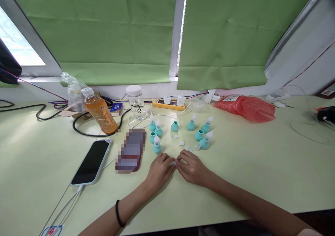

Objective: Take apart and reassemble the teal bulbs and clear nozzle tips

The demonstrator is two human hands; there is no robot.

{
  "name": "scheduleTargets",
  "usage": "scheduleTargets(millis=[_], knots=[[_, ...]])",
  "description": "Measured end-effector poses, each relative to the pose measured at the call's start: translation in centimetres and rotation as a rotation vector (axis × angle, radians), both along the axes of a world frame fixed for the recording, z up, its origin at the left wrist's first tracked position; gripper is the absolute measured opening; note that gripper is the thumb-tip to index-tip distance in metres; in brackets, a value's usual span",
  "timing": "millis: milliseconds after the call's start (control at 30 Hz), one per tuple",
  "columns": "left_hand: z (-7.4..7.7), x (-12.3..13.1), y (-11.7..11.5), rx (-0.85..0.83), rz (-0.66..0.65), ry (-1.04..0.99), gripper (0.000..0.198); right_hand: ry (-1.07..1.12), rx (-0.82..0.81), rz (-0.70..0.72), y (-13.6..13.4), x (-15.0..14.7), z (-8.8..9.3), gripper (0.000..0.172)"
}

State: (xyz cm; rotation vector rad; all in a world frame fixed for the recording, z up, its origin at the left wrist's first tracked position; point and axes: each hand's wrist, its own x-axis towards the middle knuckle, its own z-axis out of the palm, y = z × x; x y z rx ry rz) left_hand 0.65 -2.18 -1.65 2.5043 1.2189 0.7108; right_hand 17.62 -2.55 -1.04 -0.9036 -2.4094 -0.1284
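My left hand [160,169] and my right hand [192,167] meet over the table in front of me. Between their pinched fingertips is a small translucent white piece [173,163], mostly covered by the fingers. Beyond them stand several small teal rubber bulbs. Some carry a translucent pointed tip, such as the left front bulb [157,147] and the right front bulb [204,143]. Others have a bare round opening, like the back middle bulb [175,126]. Loose white bits [181,143] and a small clear cup-shaped piece [198,146] lie just past my right hand.
Left of my hands lie a phone with a blurred screen [131,149] and a dark-screened phone [91,162] on a cable. Behind are a tilted orange drink bottle [101,112], a clear jar [136,105], a yellow power strip [169,104] and a red plastic bag [246,107].
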Motion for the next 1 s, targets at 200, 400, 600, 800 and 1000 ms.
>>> scheduleTargets(millis=[200,400,600,800,1000], knots=[[0.1,0.1,0.0,-0.023,-0.007,0.006,0.016,0.056,-0.021,-0.01,-0.1,-0.3,-0.1,0.012],[0.3,-0.1,0.0,-0.02,-0.008,0.017,0.025,0.197,0.122,-0.111,1.1,1.2,1.3,0.022],[0.3,-0.1,0.0,0.074,-0.035,0.051,0.022,0.048,0.239,-0.478,2.3,3.7,3.6,0.016],[0.3,0.3,-0.2,0.14,-0.057,0.09,0.019,-0.202,0.157,-0.461,2.2,3.8,3.5,0.017],[0.4,0.3,-0.2,0.134,-0.064,0.08,0.017,-0.104,0.218,-0.45,2.2,3.5,2.9,0.02]])
